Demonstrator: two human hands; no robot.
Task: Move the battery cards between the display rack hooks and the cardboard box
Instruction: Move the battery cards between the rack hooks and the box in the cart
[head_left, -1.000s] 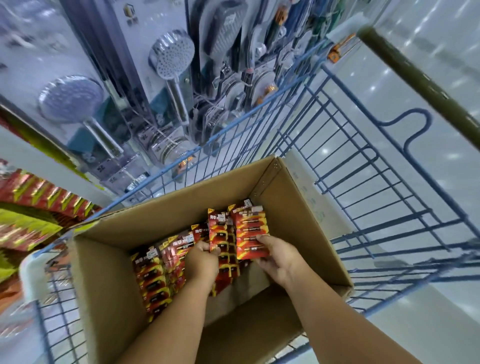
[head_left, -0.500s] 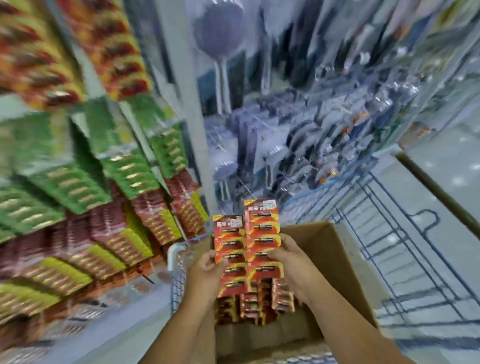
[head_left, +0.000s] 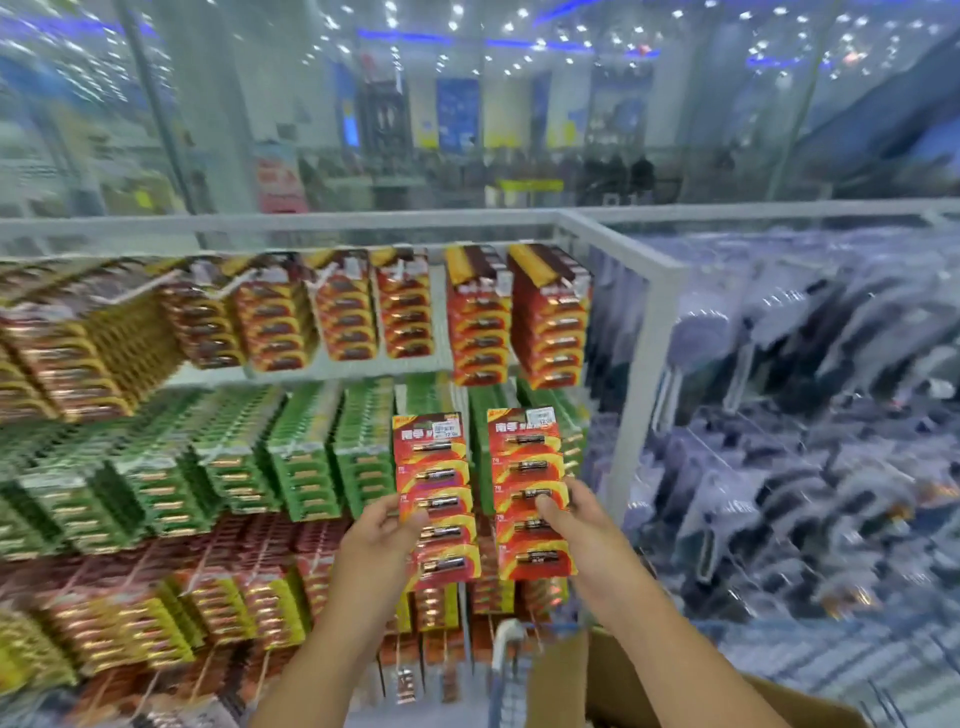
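Observation:
My left hand (head_left: 376, 540) grips a tall red strip of battery cards (head_left: 435, 493) by its left edge. My right hand (head_left: 576, 525) grips a second red strip of battery cards (head_left: 527, 467), thumb across its front. Both strips are held upright, side by side, in front of the display rack (head_left: 322, 374), level with its green row. The rack's hooks are packed with red, green and yellow battery cards. A corner of the cardboard box (head_left: 623, 680) shows at the bottom right, below my right forearm.
A white rack frame post (head_left: 631, 374) stands just right of the cards. Beyond it hang shower heads in clear packs (head_left: 810, 415). A white and blue trolley corner (head_left: 506, 654) sits beside the box. The shop floor shows far behind.
Both hands have lifted the two card strips out of the box and up to the rack's green row. The view has swung up from the box to the rack.

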